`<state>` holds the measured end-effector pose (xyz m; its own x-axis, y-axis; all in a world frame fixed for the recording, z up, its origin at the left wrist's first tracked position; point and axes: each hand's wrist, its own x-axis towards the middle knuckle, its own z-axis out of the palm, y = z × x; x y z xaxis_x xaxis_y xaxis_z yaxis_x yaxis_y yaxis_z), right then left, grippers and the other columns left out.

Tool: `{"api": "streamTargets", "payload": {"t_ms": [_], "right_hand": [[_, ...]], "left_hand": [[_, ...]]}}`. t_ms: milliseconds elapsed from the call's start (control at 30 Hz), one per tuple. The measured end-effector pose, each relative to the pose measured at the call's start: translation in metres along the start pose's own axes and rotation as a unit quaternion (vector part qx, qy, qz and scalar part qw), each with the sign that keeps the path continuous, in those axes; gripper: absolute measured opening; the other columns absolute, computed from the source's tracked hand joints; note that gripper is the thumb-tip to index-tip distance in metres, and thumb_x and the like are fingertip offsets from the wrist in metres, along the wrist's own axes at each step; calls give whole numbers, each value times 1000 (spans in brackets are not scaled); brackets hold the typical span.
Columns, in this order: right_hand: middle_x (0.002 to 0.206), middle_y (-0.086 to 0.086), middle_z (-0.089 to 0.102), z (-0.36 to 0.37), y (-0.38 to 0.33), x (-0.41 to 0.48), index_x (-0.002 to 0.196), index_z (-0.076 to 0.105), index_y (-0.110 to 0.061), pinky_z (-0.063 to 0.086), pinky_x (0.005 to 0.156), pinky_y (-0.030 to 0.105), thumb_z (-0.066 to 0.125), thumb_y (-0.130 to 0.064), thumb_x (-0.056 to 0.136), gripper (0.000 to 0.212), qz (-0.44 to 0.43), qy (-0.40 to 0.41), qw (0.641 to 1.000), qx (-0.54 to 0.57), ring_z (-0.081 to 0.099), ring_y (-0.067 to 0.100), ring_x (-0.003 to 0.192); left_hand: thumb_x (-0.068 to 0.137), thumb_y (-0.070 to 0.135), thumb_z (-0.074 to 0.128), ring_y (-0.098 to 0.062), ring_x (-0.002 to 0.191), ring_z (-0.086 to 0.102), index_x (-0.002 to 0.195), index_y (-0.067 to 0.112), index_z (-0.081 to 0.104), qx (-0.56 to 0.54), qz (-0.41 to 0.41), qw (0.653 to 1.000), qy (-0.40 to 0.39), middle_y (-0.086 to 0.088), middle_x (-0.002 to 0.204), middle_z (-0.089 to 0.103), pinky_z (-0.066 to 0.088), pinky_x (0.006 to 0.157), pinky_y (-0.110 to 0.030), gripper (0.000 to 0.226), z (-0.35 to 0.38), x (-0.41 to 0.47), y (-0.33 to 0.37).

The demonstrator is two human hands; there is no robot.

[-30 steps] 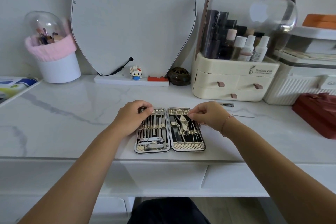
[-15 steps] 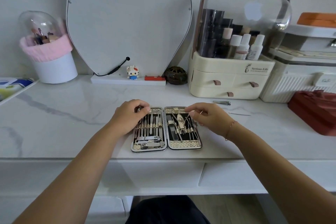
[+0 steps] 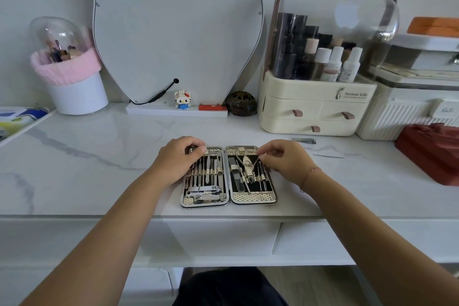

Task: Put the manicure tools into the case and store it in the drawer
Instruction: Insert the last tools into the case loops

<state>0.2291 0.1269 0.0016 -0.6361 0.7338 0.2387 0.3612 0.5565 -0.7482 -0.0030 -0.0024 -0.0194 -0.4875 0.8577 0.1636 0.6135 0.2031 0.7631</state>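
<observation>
Both my forearms reach forward and angle inward. My left hand [image 3: 177,160] lies palm down with its fingers curled under. My right hand [image 3: 285,161] is raised on its fingertips, thumb and forefinger pinched together, and a thin bracelet circles that wrist.

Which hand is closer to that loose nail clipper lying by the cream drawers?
The right hand. It sits just left of the nail clipper, while the left hand rests across the open case.

Tons of bare tabletop [image 3: 82,169] left of the open case [image 3: 228,176]. Right side's tighter: nail clipper [image 3: 304,141], thin pick [image 3: 328,156], red box [image 3: 432,154].
</observation>
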Motion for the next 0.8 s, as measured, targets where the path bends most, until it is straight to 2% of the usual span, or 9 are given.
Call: {"api": "streamTargets", "payload": {"t_ms": [100, 167, 300, 433, 500, 600, 667, 733, 800], "right_hand": [[79, 3, 67, -27, 14, 5, 83, 71, -19, 46, 74, 23, 67, -10, 80, 10, 18, 81, 996, -25, 57, 13, 73], [80, 4, 65, -56, 29, 7, 84, 71, -14, 43, 73, 23, 68, -8, 79, 8, 41, 97, 992, -69, 56, 14, 73], [78, 7, 60, -101, 64, 7, 81, 69, -15, 42, 64, 23, 73, -15, 76, 7, 105, 36, 977, -180, 50, 15, 67], [82, 11, 67, -113, 79, 8, 77, 70, -14, 48, 75, 33, 74, -19, 75, 6, 126, 9, 974, -189, 54, 17, 72], [85, 12, 69, -111, 78, 10, 76, 69, -14, 48, 76, 34, 71, -21, 78, 7, 123, 1, 972, -199, 56, 18, 74], [86, 5, 65, -106, 71, 12, 85, 66, -11, 41, 65, 25, 60, -25, 87, 16, 123, -54, 949, -286, 54, 17, 76], [89, 5, 63, -102, 66, 13, 87, 62, -9, 40, 71, 28, 53, -25, 91, 20, 122, -84, 931, -333, 55, 20, 81], [88, 6, 62, -99, 61, 10, 88, 61, -6, 42, 75, 31, 50, -22, 92, 20, 113, -87, 932, -334, 55, 22, 83], [77, 3, 62, -92, 55, 7, 83, 61, -8, 44, 70, 31, 52, -18, 90, 15, 89, -67, 955, -274, 55, 21, 73]], "left_hand": [[90, 41, 55, -13, 107, 57, 103, 35, 65, -4, 5, 1000, -1, 10, 111, 64, 44, 98, -42, 17, 0, -1, 1], [90, 38, 56, -13, 105, 58, 101, 35, 65, -6, 11, 1000, -1, 11, 109, 65, 45, 97, -40, 15, 0, -1, 2], [90, 36, 56, -11, 103, 58, 98, 35, 65, -7, 14, 1000, 1, 13, 105, 65, 45, 96, -39, 12, -1, -1, 3], [91, 35, 56, -10, 103, 58, 97, 36, 64, -9, 22, 1000, -1, 15, 105, 65, 44, 95, -35, 10, -1, -2, 4], [91, 35, 55, -10, 103, 58, 97, 35, 65, -10, 18, 1000, -2, 14, 106, 65, 44, 94, -35, 11, -1, -3, 4], [91, 36, 55, -11, 105, 57, 99, 35, 65, -10, 14, 1000, -1, 12, 108, 64, 44, 95, -35, 12, -1, -3, 4], [91, 36, 55, -11, 105, 57, 99, 35, 65, -12, 12, 1000, -2, 11, 109, 64, 44, 95, -35, 13, -1, -3, 4], [91, 36, 55, -11, 105, 57, 99, 34, 65, -13, 11, 1000, -3, 12, 109, 65, 44, 95, -35, 13, 0, -3, 5], [91, 36, 55, -11, 105, 57, 99, 34, 65, -9, 12, 1000, -2, 12, 109, 65, 44, 95, -36, 13, 0, -3, 4]]}}
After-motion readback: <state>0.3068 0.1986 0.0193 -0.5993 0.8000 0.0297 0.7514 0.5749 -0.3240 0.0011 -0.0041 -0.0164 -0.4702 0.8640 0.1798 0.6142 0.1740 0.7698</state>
